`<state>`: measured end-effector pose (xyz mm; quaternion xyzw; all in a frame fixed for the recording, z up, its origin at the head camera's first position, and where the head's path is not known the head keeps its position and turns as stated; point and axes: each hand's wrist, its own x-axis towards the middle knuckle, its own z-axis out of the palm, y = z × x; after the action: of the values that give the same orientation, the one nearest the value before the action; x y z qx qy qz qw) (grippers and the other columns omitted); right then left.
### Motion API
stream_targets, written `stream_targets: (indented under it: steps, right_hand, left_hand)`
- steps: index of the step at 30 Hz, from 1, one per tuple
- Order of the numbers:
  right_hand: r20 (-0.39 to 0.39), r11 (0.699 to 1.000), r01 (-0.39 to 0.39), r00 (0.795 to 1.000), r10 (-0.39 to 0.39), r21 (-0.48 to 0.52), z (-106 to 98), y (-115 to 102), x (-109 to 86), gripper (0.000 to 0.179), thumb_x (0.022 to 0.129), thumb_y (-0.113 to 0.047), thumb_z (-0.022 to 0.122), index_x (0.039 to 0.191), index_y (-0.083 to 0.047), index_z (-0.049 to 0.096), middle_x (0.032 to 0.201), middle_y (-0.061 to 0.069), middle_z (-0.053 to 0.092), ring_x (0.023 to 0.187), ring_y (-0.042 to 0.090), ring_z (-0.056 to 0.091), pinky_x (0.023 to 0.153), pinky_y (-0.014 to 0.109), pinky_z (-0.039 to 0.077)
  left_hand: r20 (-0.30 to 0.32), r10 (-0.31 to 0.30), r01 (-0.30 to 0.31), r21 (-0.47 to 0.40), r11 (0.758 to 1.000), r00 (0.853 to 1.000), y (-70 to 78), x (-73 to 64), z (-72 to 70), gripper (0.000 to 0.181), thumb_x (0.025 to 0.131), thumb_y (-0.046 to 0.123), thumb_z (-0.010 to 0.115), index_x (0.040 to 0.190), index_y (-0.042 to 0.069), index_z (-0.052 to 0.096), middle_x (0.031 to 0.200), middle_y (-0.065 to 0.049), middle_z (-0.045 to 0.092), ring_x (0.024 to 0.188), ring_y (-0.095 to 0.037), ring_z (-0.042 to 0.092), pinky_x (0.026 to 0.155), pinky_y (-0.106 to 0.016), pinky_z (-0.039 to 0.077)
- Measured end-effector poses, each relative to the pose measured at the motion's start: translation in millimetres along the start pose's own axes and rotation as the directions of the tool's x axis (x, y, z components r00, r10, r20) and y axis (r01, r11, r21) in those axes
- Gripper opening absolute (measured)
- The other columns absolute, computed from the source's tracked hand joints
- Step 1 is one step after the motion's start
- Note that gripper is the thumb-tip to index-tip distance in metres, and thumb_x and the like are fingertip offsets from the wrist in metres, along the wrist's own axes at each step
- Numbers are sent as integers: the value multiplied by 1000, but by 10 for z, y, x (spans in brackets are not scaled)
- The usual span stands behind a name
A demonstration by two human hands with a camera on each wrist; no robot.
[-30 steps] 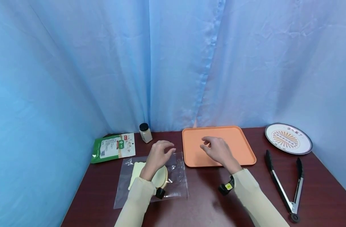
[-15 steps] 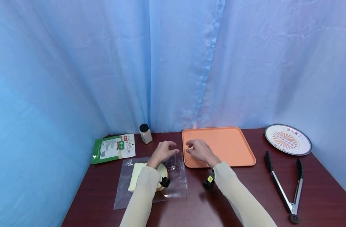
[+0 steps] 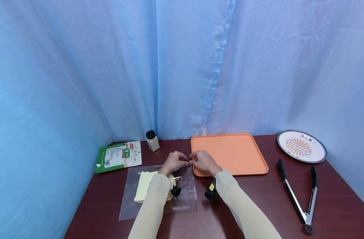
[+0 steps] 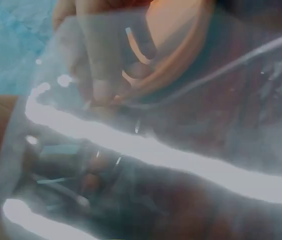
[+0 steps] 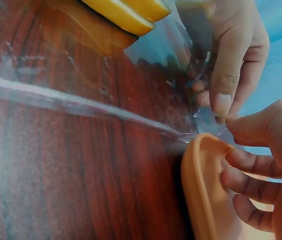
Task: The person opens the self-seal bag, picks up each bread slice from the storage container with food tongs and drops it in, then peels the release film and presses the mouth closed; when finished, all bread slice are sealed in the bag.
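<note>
A clear plastic bag (image 3: 186, 196) lies flat on the table's left half, its far right corner raised between the hands. Pale bread slices (image 3: 144, 186) show within the bag's outline, partly hidden by the left forearm; their cut edges (image 5: 125, 14) look yellow in the right wrist view. At that corner my left hand (image 3: 173, 162) pinches the film between thumb and fingers. Facing it, my right hand (image 3: 204, 162) pinches the same corner, thumb tip close to the left thumb, other fingers loosely bent over the tray's rim. Plastic with bright glare fills the left wrist view.
An orange tray (image 3: 229, 152) touches the bag's right side. Behind the bag stand a black-capped jar (image 3: 152, 142) and a green-and-white packet (image 3: 119, 156). Metal tongs (image 3: 298, 199) lie spread at right, below a patterned plate (image 3: 301, 146). Blue curtains (image 3: 182, 66) enclose the table.
My right hand has moved left from over the tray to the bag's corner. My left hand has shifted slightly right and down, and both hands now meet at the film.
</note>
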<state>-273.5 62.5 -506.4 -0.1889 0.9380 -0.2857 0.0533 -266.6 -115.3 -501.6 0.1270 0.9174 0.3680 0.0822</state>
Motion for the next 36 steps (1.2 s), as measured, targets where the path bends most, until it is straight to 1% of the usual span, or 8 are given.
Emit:
stream_targets:
  steps: [3, 5, 9, 15, 22, 29, 36]
  right_hand:
    - [6, 1000, -16, 1000, 16, 3, 27, 13, 7, 22, 94, -18, 69, 113, -9, 75, 97, 4, 76, 89, 16, 69, 82, 37, 58]
    - [4, 1000, -25, 1000, 25, 8, 35, 15, 9, 19, 95, -19, 68, 111, -11, 76, 99, 3, 76, 90, 16, 69, 83, 37, 58]
    - [-5, 1000, -27, 1000, 27, 0, 40, 10, 11, 15, 95, -21, 68, 104, -15, 78, 100, 1, 77, 92, 17, 70, 84, 38, 58]
    - [-33, 999, -26, 999, 25, -27, 65, 15, 9, 11, 95, -22, 69, 97, -18, 80, 100, -1, 77, 95, 18, 70, 85, 39, 59]
    - [-84, 1000, -7, 996, 6, -15, 100, 49, -3, 10, 94, -19, 70, 94, -17, 80, 99, 0, 77, 94, 19, 70, 84, 39, 60]
    - [-150, 1000, 15, 988, -17, -14, 141, 81, -27, 10, 93, -18, 71, 93, -16, 81, 96, 2, 76, 94, 20, 70, 85, 39, 59]
    - [-187, 999, 12, 982, -2, 52, 154, 96, -60, 11, 94, -17, 70, 90, -14, 80, 93, 2, 77, 92, 21, 71, 83, 38, 58]
  left_hand:
    - [-25, 12, -12, -5, 1000, 1000, -31, 13, 47, 11, 88, 11, 74, 95, 4, 78, 88, -9, 77, 72, -9, 60, 64, -21, 50]
    - [-45, 17, -18, -13, 1000, 999, -43, 19, 70, 9, 89, 10, 73, 91, 4, 79, 87, -8, 77, 72, -10, 60, 64, -21, 50]
    - [-77, 11, -12, -13, 1000, 997, -60, 25, 101, 9, 90, 11, 72, 88, 6, 80, 86, -7, 78, 74, -10, 62, 67, -22, 52]
    - [-118, 23, -23, -2, 1000, 993, -98, 18, 144, 10, 90, 11, 72, 84, 8, 80, 85, -4, 77, 79, -12, 63, 73, -24, 52]
    - [-134, 27, -28, -9, 1000, 991, -136, 22, 181, 12, 90, 12, 71, 82, 9, 79, 83, -3, 77, 79, -12, 63, 73, -25, 52]
    - [-144, 26, -28, -18, 999, 989, -143, 7, 183, 11, 90, 12, 72, 82, 10, 79, 84, -3, 77, 83, -14, 66, 78, -29, 54]
    - [-153, 9, -15, -35, 999, 988, -142, -10, 166, 12, 90, 11, 71, 81, 10, 79, 83, -3, 76, 86, -16, 66, 81, -31, 54]
